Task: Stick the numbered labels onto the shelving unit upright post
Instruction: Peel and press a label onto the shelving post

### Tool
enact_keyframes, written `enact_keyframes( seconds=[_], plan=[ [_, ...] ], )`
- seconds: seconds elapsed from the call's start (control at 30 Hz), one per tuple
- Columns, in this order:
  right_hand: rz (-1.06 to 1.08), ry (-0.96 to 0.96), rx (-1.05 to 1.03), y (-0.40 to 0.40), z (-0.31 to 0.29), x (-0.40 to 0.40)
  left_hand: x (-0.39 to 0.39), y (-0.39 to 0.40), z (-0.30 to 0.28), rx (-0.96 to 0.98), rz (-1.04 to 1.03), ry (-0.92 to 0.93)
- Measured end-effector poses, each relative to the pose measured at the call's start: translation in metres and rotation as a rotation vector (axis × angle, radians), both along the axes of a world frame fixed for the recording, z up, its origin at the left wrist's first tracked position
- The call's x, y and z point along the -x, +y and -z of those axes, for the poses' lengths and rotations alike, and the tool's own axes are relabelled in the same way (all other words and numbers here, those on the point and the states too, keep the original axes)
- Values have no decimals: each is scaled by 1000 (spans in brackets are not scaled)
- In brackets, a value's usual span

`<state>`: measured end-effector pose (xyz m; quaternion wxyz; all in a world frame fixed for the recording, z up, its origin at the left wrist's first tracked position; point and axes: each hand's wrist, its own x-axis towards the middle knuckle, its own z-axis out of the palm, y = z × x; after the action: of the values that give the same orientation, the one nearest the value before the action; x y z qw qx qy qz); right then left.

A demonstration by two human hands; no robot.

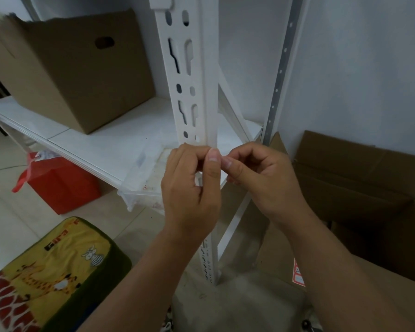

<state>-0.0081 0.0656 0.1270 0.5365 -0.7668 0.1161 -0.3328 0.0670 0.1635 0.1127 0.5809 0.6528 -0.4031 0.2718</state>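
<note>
Both hands mid-frame, fingertips meeting in front of upright post [210, 92]. Left hand [192, 188] and right hand [261, 178] curled, pinching something tiny — label itself not visible (likely peeling). Label sheet [298, 274] lower right. Advice: keep sticky side off fingers — press flat on post face.

Your hands [192, 185] [261, 178] meet before the upright post [189, 92]. Cardboard box [82, 68] sits on the shelf [94, 144], left. Cushion [53, 271] lies below.
</note>
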Motion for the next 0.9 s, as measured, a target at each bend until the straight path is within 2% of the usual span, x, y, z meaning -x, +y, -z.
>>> enact_keyframes(
  seconds=[0.4,0.63,0.77,0.9],
  plan=[
    [-148,-89,-170,0,-1,4,0,3,-3,-31,132,25],
    [-257,-140,-348,-3,-1,6,1,5,-4,-31,226,112],
    [-271,-123,-392,-1,-1,5,4,7,-7,14,331,189],
    [-313,-129,-445,2,-3,5,4,8,-7,32,365,192]
  ],
)
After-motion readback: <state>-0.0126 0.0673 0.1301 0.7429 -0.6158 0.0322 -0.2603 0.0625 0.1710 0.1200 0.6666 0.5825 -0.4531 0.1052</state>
